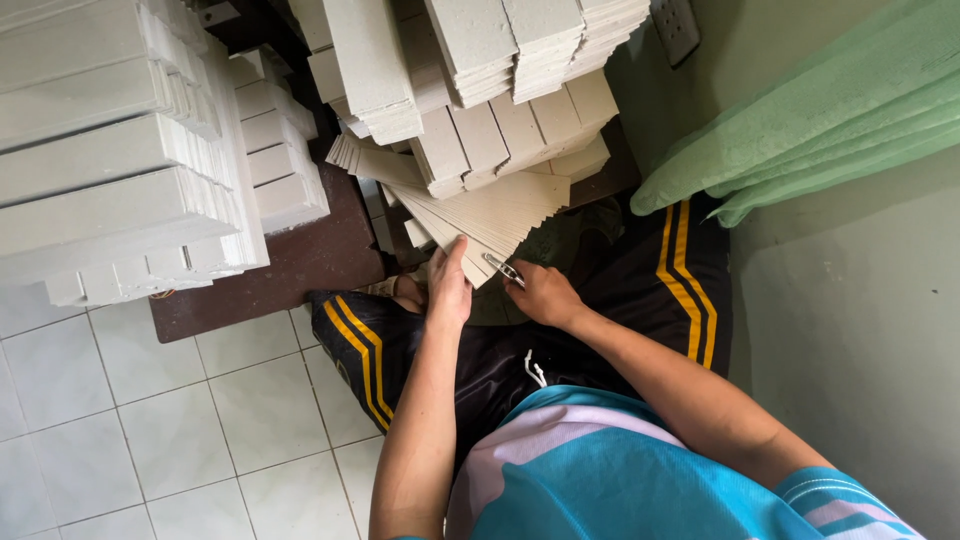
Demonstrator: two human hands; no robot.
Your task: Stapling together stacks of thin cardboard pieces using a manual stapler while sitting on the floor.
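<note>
A single head-worn camera looks steeply down the person's chest and lap from close above. Both hands (490, 290) sit near the frame's middle. Beyond them a dark desk (300, 265) fills the upper frame; left of them lies tiled floor (150, 420), probably slightly tilted.
</note>
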